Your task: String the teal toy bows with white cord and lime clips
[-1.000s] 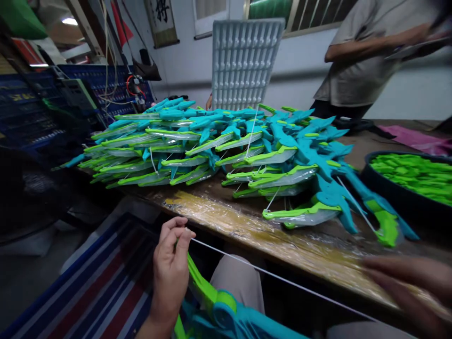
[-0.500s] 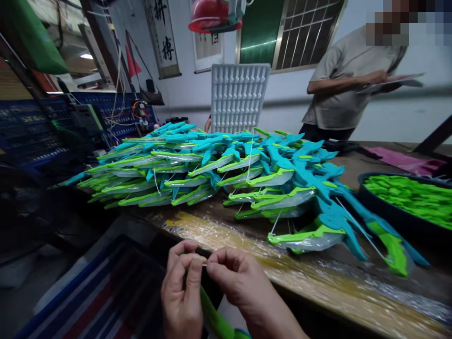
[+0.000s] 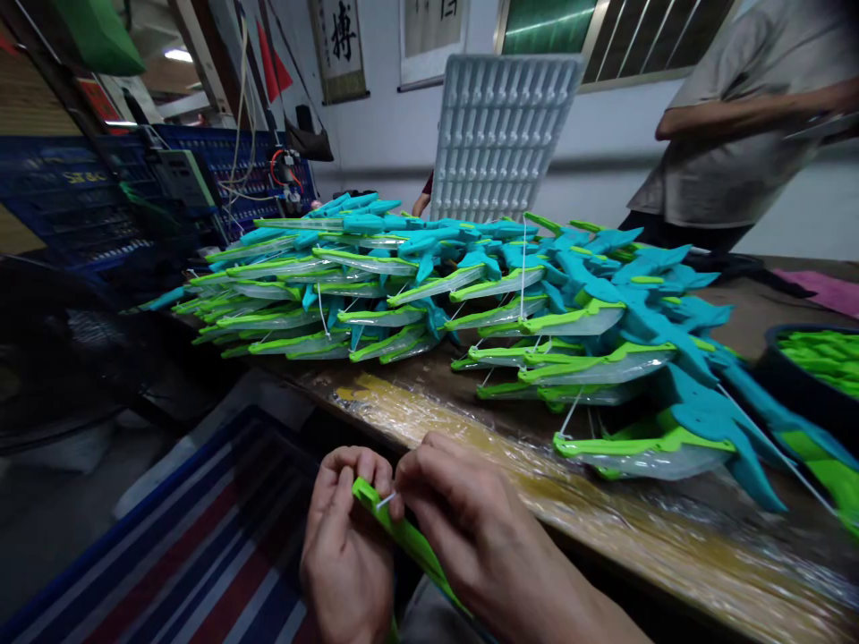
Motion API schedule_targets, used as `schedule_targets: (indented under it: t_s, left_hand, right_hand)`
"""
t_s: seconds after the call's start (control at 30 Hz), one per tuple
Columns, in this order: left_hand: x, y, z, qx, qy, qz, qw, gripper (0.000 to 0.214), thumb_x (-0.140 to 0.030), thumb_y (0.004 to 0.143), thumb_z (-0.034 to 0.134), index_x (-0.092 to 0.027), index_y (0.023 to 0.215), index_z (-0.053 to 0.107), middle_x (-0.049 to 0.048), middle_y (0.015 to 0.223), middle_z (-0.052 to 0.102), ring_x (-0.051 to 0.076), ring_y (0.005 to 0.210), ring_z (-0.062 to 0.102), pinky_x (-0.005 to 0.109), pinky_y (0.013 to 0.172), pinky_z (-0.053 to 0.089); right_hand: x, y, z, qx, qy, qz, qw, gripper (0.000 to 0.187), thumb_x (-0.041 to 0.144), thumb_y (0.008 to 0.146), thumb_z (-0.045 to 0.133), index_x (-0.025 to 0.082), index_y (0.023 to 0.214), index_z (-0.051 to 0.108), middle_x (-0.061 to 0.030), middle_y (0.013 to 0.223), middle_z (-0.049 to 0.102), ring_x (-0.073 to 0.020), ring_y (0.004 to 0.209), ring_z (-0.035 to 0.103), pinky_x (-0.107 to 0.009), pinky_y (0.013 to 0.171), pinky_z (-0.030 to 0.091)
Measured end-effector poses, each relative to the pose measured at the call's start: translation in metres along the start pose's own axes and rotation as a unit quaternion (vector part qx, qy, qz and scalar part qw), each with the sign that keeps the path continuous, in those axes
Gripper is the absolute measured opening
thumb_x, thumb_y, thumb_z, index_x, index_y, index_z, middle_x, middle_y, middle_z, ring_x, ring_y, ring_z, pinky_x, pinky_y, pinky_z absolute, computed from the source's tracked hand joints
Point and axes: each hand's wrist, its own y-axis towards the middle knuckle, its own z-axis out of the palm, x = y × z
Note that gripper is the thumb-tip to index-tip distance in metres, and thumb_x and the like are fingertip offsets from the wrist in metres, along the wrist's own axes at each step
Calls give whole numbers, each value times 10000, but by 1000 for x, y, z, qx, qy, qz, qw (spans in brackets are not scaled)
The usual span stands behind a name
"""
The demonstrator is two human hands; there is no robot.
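Observation:
Low in front of me, the bright green limb of a toy bow [image 3: 422,547] slants down to the right between my hands. My left hand [image 3: 349,546] is closed around its tip from the left side. A short white string [image 3: 385,501] shows at that tip, and my right hand [image 3: 470,528] pinches it with thumb and fingers from the right. The bow's lower part is hidden behind my right hand and wrist. Just beyond lies a heap of teal and green toy bows [image 3: 591,317] with white strings and clear film on their limbs.
The wooden table [image 3: 429,407] has shiny tape along its near edge. A dark tub [image 3: 771,380] of green parts stands at the right. A grey moulded tray [image 3: 503,134] rises behind the heap. A person [image 3: 731,125] stands at back right. Striped fabric [image 3: 201,537] lies at lower left.
My view has tilted down and swung left. My hands have shifted on the bow, and its green tip and the white string now show more clearly between them.

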Motion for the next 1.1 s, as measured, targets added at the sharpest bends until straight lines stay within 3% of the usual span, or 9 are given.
schedule_targets:
  t_s: [0.27,0.57,0.83,1.1]
  left_hand:
    - [-11,-8,2,31,-48,-4,998,77,-176,781,637,-210,790,568,-18,714,421,124,615,440,207,509,476]
    - [-13,-15,-4,40,-112,-13,993,90,-133,844,543,-205,790,542,-18,699,426,126,624,459,231,573,475]
    - [-13,-17,-4,25,-134,-36,990,76,-139,841,552,-211,816,555,-15,722,442,134,664,475,261,658,486]
    - [-11,-13,-6,31,-128,-31,991,79,-128,829,563,-204,808,565,-17,711,449,124,648,474,249,638,485]
  right_hand:
    - [7,3,4,34,-35,-6,999,221,125,961,440,183,813,593,-37,833,539,-150,709,522,-259,621,357]
    - [14,1,14,40,-152,-119,980,149,138,931,433,197,832,528,-15,795,483,-114,576,439,-237,491,277]
    - [14,5,18,36,-137,-125,982,106,185,916,494,190,840,568,-22,758,492,-122,556,423,-260,453,276]
    - [13,6,17,49,-110,-118,986,80,159,900,500,197,857,555,-10,743,491,-129,574,431,-262,459,291]
